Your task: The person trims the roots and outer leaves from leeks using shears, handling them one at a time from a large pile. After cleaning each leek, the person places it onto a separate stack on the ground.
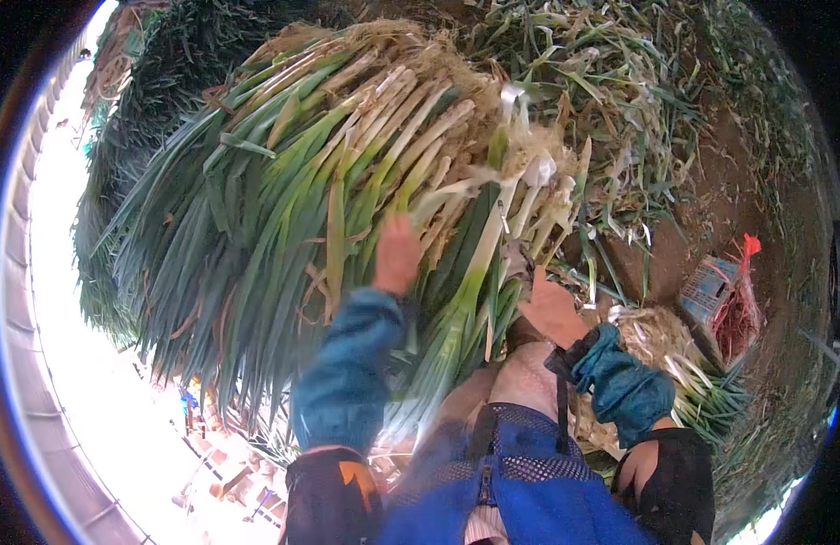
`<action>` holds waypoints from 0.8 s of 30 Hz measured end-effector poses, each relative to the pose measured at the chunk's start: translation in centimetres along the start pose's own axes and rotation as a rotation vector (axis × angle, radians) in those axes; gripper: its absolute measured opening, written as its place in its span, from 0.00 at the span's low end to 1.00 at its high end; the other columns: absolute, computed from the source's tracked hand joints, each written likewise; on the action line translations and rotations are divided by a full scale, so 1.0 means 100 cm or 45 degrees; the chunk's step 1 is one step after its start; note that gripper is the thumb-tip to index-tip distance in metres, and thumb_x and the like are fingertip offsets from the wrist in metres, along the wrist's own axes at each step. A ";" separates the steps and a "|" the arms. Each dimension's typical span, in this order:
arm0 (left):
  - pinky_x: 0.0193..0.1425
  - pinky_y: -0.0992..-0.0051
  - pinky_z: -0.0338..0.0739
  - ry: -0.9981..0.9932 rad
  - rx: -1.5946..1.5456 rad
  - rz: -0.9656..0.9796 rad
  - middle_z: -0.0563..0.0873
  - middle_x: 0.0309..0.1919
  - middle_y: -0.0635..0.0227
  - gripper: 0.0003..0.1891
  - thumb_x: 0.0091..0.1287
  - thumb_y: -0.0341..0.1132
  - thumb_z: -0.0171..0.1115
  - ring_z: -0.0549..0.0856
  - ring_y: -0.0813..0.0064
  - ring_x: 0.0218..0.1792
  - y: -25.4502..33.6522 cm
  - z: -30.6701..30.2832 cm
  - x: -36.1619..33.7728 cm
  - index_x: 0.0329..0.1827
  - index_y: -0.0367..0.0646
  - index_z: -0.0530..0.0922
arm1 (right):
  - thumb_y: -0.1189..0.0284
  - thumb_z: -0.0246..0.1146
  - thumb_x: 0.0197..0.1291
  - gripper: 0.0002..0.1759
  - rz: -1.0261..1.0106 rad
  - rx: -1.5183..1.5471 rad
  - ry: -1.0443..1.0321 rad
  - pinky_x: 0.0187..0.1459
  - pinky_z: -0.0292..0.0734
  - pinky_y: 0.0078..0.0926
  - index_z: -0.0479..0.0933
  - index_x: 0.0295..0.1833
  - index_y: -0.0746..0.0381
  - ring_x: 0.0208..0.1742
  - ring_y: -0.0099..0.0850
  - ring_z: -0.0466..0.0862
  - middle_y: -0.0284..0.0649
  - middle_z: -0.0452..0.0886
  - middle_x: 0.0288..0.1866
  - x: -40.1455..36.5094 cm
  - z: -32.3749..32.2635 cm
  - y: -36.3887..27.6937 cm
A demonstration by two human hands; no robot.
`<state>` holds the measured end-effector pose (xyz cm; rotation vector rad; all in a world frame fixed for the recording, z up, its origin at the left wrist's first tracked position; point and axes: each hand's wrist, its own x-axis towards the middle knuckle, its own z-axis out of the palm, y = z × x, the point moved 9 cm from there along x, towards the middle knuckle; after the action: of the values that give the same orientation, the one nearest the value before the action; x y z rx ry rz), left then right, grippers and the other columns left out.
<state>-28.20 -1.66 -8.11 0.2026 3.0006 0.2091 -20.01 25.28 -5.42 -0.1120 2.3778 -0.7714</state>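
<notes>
A large heap of long green onions [283, 200] fills the middle and left, with pale roots toward the top right and dark green leaves hanging to the lower left. My left hand [398, 254] is over the stalks, blurred by motion, so its fingers are unclear. At the right edge of the heap, my right hand [549, 307] is beside a loose group of onions [479, 259] lying across my lap. Its fingertips are partly hidden by the stalks, and I cannot make out its grip. White roots of that group point upward.
Trimmed leaves [611, 100] litter the ground at the upper right. A blue and white crate-like box [708, 289] with red strings [736, 325] lies at the right. Near my right forearm is a smaller onion bundle [701, 386]. Dark greens [179, 64] stand behind the heap.
</notes>
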 end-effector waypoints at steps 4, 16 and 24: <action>0.49 0.63 0.72 -0.073 0.346 -0.034 0.76 0.40 0.58 0.11 0.54 0.29 0.55 0.75 0.59 0.47 -0.018 -0.003 0.027 0.41 0.38 0.74 | 0.63 0.60 0.50 0.29 -0.112 0.011 -0.023 0.33 0.74 0.48 0.60 0.52 0.70 0.31 0.55 0.78 0.56 0.77 0.27 -0.015 0.012 -0.024; 0.47 0.56 0.73 -0.012 0.144 -0.334 0.75 0.43 0.56 0.20 0.47 0.36 0.65 0.75 0.55 0.48 0.003 0.008 -0.050 0.44 0.43 0.72 | 0.59 0.62 0.51 0.38 -0.046 0.102 -0.231 0.36 0.74 0.46 0.58 0.60 0.72 0.34 0.54 0.79 0.58 0.77 0.30 -0.047 0.036 -0.053; 0.48 0.61 0.74 -0.159 -0.048 -0.488 0.75 0.44 0.55 0.21 0.45 0.36 0.67 0.77 0.56 0.46 -0.011 0.012 -0.051 0.42 0.41 0.71 | 0.61 0.59 0.52 0.34 -0.322 0.191 -0.271 0.35 0.74 0.46 0.56 0.56 0.74 0.35 0.52 0.78 0.56 0.77 0.32 -0.047 0.068 -0.083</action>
<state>-23.11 -3.30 -8.89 -0.3480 2.8356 0.2035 -13.15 16.26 -2.52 -0.4178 2.1204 -1.0006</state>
